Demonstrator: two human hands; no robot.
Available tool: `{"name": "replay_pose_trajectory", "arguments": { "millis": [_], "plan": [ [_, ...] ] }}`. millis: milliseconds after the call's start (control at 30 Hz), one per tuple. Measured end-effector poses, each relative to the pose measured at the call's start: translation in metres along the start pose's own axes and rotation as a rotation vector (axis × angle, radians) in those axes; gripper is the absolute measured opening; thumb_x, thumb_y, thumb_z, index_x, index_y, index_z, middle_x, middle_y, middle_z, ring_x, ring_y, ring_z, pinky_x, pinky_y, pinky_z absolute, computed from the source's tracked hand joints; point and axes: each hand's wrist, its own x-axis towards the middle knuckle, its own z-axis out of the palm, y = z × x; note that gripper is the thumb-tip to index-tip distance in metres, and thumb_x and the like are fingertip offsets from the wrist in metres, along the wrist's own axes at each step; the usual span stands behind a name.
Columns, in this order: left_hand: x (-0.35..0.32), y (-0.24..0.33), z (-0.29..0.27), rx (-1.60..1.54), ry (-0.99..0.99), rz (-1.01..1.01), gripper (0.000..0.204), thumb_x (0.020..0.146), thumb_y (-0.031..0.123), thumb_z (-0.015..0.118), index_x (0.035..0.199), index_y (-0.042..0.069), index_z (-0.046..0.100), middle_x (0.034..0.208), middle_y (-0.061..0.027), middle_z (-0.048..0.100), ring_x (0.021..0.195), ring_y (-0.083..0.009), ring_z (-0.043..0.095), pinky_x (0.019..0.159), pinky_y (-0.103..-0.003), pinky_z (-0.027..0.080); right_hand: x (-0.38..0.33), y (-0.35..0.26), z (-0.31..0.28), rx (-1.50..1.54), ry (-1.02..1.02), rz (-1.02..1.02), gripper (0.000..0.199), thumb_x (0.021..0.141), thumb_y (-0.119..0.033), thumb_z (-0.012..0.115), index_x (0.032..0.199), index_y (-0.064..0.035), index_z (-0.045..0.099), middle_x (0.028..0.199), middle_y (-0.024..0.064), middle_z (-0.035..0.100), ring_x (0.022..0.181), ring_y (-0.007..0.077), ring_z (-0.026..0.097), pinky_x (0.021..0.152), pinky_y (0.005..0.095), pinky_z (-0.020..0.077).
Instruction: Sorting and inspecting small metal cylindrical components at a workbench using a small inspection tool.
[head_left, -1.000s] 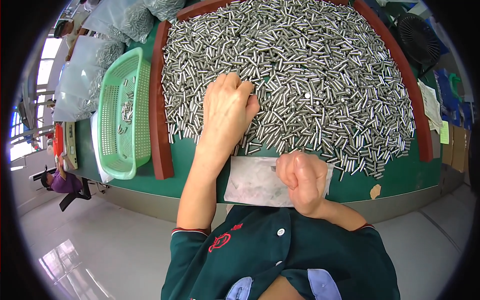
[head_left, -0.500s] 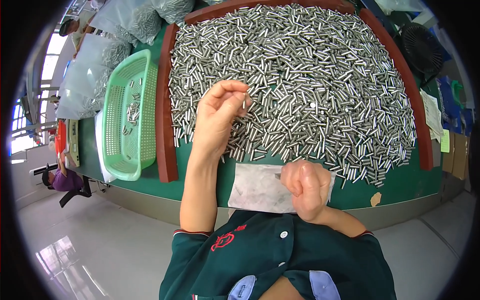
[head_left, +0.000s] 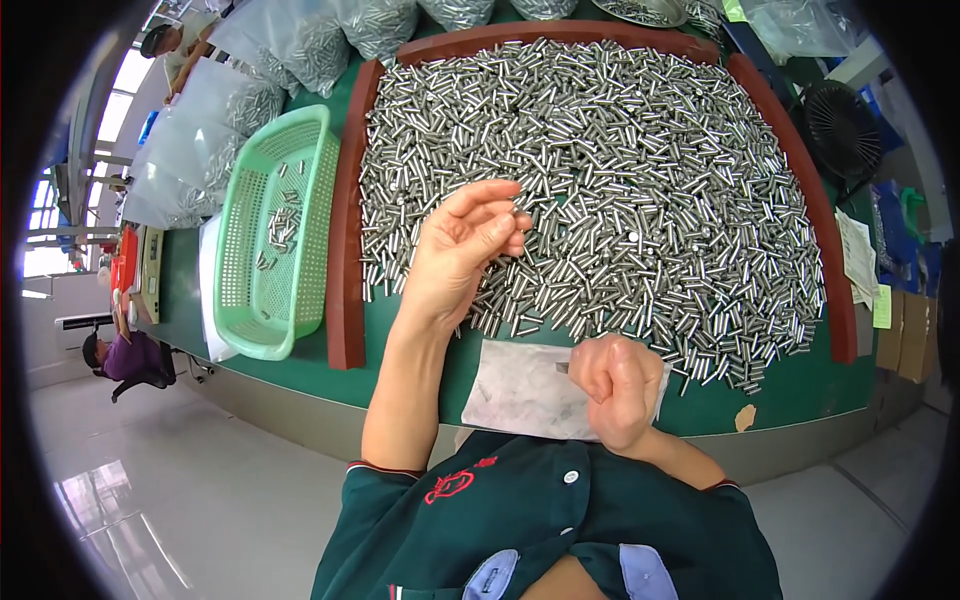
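Observation:
Short shiny metal pins (head_left: 600, 160) cover the table in a wide, loose layer. Over the near left part of it is my left hand (head_left: 468, 245), its fingers curled and the thumb drawn up to the fingertips. Whatever lies between those tips is too small to make out. Closed in a fist, my right hand (head_left: 622, 388) rests over a smudged white sheet (head_left: 520, 388) at the table's front edge. A grey metal end pokes out at the left side of that fist; the rest is hidden inside.
Red-brown bars (head_left: 347, 220) border the pins on three sides. Left of them stands a green mesh basket (head_left: 318, 215) with some pins inside. Clear bags of pins (head_left: 205, 140) line the back left. At the right are a black fan (head_left: 843, 125) and cardboard (head_left: 905, 330). Two people are farther left.
The view has shifted, bringing more of the back bags and a metal bowl into sight. My left index finger has straightened away from the thumb. My right fist keeps its place over the sheet.

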Motion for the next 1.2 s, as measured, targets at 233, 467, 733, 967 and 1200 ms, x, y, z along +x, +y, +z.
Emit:
{"name": "replay_pose_trajectory", "arguments": {
  "millis": [233,467,733,967,1200],
  "plan": [
    [0.0,-0.002,-0.001,0.059,-0.027,0.036,0.019,0.085,0.01,0.046,0.099,-0.001,0.052,0.083,-0.0084,0.058,0.07,-0.0108,0.054,0.065,-0.024,0.047,0.001,-0.001,0.002,-0.029,-0.006,0.015,0.039,0.089,-0.019,0.032,0.051,-0.0075,0.031,0.044,0.0,0.029,0.04,0.0093,0.025,0.042,0.0246,0.0227],
    [0.0,-0.001,0.0,0.033,-0.054,0.04,0.021,0.087,0.012,0.043,0.101,-0.001,0.051,0.081,-0.0086,0.057,0.069,-0.011,0.054,0.065,-0.024,0.047,0.0,-0.001,0.002,-0.017,-0.008,0.017,0.039,0.089,-0.019,0.033,0.051,-0.0075,0.031,0.044,-0.0002,0.029,0.04,0.009,0.025,0.042,0.0245,0.0223],
    [0.001,0.001,-0.002,-0.137,-0.079,-0.04,0.026,0.088,0.02,0.042,0.099,-0.002,0.049,0.082,-0.0121,0.057,0.069,-0.0147,0.054,0.067,-0.028,0.047,-0.001,-0.001,0.002,-0.025,-0.001,0.023,0.039,0.089,-0.016,0.031,0.051,-0.0071,0.03,0.044,0.0001,0.028,0.04,0.0091,0.025,0.041,0.0244,0.0222],
    [0.0,0.006,-0.005,0.53,0.188,0.094,0.023,0.085,0.021,0.05,0.074,0.001,0.053,0.059,0.0026,0.041,0.052,-0.0048,0.034,0.048,-0.017,0.027,0.001,0.0,0.001,0.027,0.003,-0.003,0.037,0.087,-0.012,0.034,0.051,-0.003,0.033,0.044,0.0015,0.034,0.04,0.0071,0.027,0.038,0.0226,0.0209],
    [-0.002,-0.007,0.006,1.42,0.138,0.427,0.013,0.063,0.009,0.065,0.067,0.0,0.056,0.063,-0.0115,0.05,0.058,-0.0269,0.051,0.053,-0.036,0.039,0.002,0.0,0.001,0.042,0.001,-0.009,0.037,0.087,-0.011,0.034,0.051,-0.003,0.033,0.044,0.0015,0.034,0.039,0.0076,0.027,0.038,0.0229,0.0215]
  ]
}}
